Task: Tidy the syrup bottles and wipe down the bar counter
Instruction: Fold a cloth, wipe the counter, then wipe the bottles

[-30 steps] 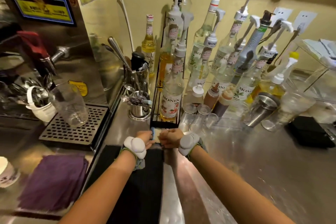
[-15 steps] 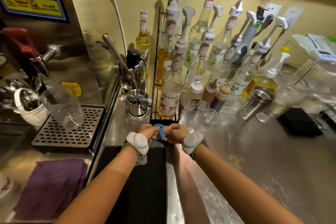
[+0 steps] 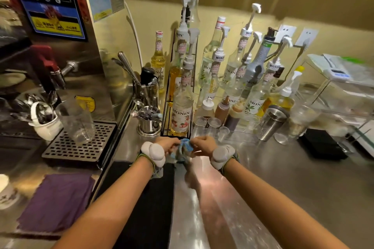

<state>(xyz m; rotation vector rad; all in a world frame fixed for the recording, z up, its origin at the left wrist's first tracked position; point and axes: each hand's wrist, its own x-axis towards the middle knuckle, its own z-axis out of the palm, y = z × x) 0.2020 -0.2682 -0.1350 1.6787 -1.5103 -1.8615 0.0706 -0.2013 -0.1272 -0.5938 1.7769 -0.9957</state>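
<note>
A small blue cloth [image 3: 184, 146] is bunched between both my hands, just above the steel bar counter [image 3: 283, 178]. My left hand [image 3: 167, 144] grips its left side and my right hand [image 3: 203, 144] grips its right side. Both hands hover right in front of a black wire rack [image 3: 167, 107] that holds a Monin syrup bottle [image 3: 181, 115] with a pump. Several more pump-topped syrup bottles [image 3: 232, 79] stand crowded behind and to the right, against the wall.
A black bar mat [image 3: 141, 208] lies under my left forearm. A purple cloth [image 3: 56, 200] lies at lower left by a drip tray [image 3: 81, 143] holding a clear jug. A utensil cup [image 3: 148, 121], small glasses [image 3: 210, 125], a steel shaker [image 3: 272, 121] and a black scale [image 3: 321, 143] ring the work spot.
The blue cloth has come up into view and is now bunched and pulled between both hands. The view has tilted upward slightly; the hands stayed in front of the rack.
</note>
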